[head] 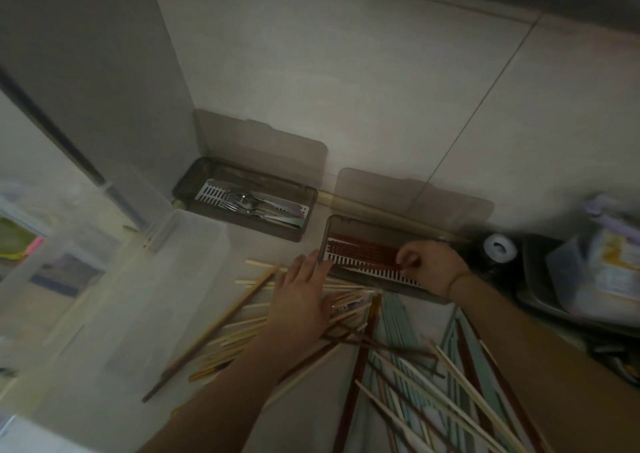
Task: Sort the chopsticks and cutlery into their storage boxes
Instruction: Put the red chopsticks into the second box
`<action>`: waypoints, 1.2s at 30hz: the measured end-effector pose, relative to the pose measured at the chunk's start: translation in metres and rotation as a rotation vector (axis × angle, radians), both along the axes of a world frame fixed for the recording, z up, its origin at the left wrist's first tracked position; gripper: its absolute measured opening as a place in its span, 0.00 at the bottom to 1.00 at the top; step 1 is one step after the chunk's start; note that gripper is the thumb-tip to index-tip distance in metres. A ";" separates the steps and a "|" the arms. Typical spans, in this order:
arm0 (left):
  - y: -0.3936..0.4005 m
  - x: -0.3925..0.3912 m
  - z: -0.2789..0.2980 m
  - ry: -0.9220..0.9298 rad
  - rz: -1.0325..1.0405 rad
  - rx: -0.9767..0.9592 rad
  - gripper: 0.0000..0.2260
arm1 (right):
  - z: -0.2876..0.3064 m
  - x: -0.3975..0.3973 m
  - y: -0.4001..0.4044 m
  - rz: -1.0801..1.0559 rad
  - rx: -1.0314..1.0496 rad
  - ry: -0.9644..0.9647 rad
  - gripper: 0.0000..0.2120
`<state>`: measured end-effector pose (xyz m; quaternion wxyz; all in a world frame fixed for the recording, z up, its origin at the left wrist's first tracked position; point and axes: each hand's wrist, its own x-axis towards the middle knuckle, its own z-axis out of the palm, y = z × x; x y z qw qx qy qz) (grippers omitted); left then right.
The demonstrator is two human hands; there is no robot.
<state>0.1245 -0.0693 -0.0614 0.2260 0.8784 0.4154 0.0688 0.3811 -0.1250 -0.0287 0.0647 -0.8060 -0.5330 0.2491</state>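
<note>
Two dark translucent storage boxes stand open against the wall. The left box (187, 182) holds metal forks and other cutlery (254, 205) on a slotted tray. The right box (330, 225) holds dark red chopsticks (360, 246) on its slotted tray. My right hand (431, 267) is inside the right box, fingers pinched on the red chopsticks there. My left hand (299, 300) lies flat with spread fingers over a loose pile of pale wooden chopsticks (242, 331), its fingertips at the right box's left end. More loose chopsticks (415, 383), pale, red and light blue, fan out toward me.
A large clear plastic bin (114, 307) stands at the left. A grey cabinet side (86, 71) rises behind it. At the right sit a roll of tape (499, 247), a dark tray (540, 300) and plastic containers (588, 272). The tiled wall (346, 71) is right behind the boxes.
</note>
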 end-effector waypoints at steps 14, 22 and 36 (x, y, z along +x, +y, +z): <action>-0.012 -0.051 -0.013 -0.178 -0.108 0.179 0.13 | -0.016 0.000 -0.006 -0.057 0.142 -0.084 0.02; -0.074 -0.081 -0.009 -0.087 -0.405 0.299 0.09 | -0.027 -0.089 -0.096 0.258 0.512 -0.157 0.09; -0.121 -0.041 -0.003 0.431 -0.310 0.013 0.14 | -0.072 -0.143 -0.163 0.295 0.378 -0.307 0.17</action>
